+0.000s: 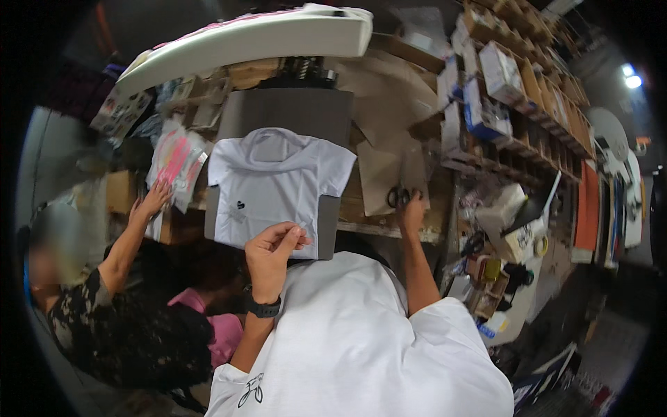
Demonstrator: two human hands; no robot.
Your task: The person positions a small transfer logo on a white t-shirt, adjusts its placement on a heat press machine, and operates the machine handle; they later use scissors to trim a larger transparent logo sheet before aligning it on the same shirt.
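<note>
In front of me a small white T-shirt (278, 181) lies over a grey flat board (285, 111), its neckline toward the far side. A small black motif (240, 205) shows on its front, with what looks like clear film around it. My left hand (272, 254), a dark watch on its wrist, is above the shirt's lower edge with thumb and fingers pinched. Whatever it holds is too small or clear to make out. Off to the right, my right hand (415, 214) has its fingers at the handles of black scissors (398, 197), over a brown cardboard sheet (379, 174).
At left a co-worker's hand (158, 197) rests on a clear sheet with pink print (175, 163). A large white padded arm (257, 43) spans the far side. Shelves of cardboard boxes (504, 76) rise at right, above a cluttered side table (517, 306).
</note>
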